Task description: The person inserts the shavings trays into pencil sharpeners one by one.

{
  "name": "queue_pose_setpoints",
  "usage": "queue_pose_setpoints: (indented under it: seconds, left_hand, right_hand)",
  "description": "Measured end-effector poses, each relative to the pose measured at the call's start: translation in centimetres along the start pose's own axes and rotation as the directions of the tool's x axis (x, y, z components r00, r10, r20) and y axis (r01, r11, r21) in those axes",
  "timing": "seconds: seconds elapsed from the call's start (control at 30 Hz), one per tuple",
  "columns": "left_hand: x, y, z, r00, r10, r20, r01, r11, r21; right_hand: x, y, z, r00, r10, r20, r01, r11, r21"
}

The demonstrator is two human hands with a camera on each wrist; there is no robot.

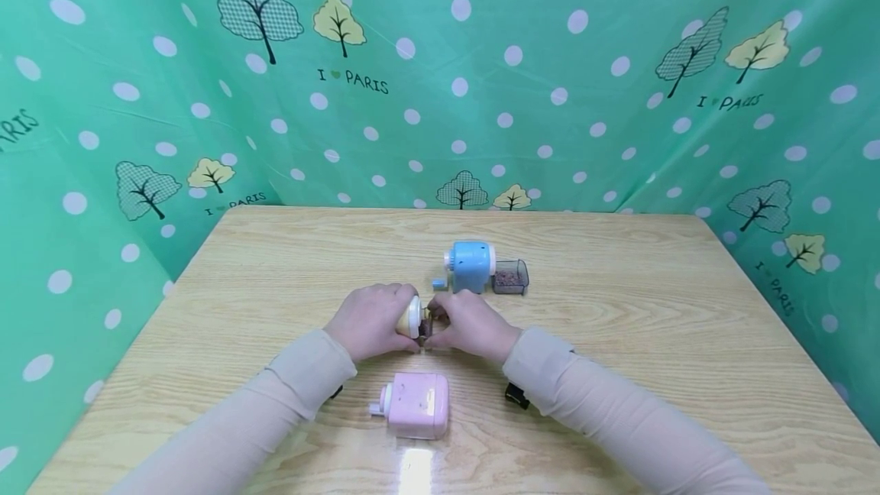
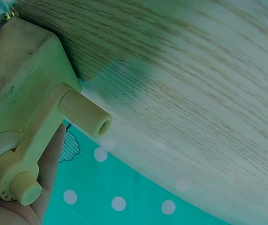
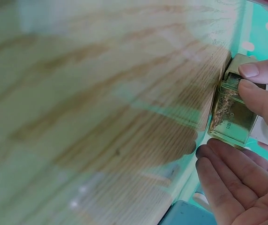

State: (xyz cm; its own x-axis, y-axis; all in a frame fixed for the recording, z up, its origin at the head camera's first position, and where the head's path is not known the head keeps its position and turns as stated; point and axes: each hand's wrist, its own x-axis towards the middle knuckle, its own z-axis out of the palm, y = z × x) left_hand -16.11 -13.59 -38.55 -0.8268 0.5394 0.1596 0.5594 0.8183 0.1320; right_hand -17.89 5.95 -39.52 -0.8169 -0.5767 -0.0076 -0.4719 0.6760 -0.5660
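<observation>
My left hand (image 1: 371,321) grips a yellow hand-crank pencil sharpener (image 2: 28,89), whose crank handle (image 2: 85,110) points toward the camera in the left wrist view. My right hand (image 1: 474,327) pinches the sharpener's clear shavings drawer (image 3: 232,117) between thumb and fingertips. Pencil shavings (image 3: 225,105) show through the drawer's wall. A thumb or finger of the left hand lies beside the drawer's upper end in the right wrist view. How far the drawer sits in the body is hard to tell. Both hands are over the middle of the table.
Beyond the hands stands a blue pencil sharpener (image 1: 472,266), with a clear drawer (image 1: 520,289) of shavings at its right side. Nearer to me is a pink pencil sharpener (image 1: 415,403). The wooden table (image 1: 653,304) meets a green dotted curtain (image 1: 481,121) at the back.
</observation>
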Motion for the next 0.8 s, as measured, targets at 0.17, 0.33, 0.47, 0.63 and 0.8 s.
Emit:
queue_pose_setpoints:
  seconds: [0.17, 0.33, 0.47, 0.63, 0.8]
  left_hand:
    - [-0.04, 0.03, -0.03, 1.000, 0.005, -0.008, -0.005, 1.000, 0.000]
    - [-0.08, 0.04, -0.04, 1.000, 0.009, -0.018, -0.009, 1.000, 0.006]
    - [-0.06, -0.03, 0.02, 1.000, 0.012, -0.019, -0.012, 1.000, 0.012]
    - [-0.06, -0.09, 0.02, 1.000, 0.007, -0.010, -0.007, 1.000, 0.008]
    - [-0.05, -0.07, -0.05, 1.000, 0.003, 0.002, -0.003, 1.000, -0.003]
  right_hand:
    - [0.10, -0.05, 0.06, 1.000, -0.005, 0.001, 0.005, 1.000, -0.010]
    - [0.19, -0.13, 0.07, 1.000, -0.002, 0.004, 0.002, 1.000, -0.008]
    - [0.30, -0.16, 0.07, 1.000, -0.007, 0.004, 0.007, 1.000, -0.013]
    - [0.38, -0.21, 0.10, 1.000, -0.008, 0.002, 0.008, 1.000, -0.013]
    - [0.41, -0.28, 0.16, 1.000, -0.011, -0.001, 0.011, 1.000, -0.014]
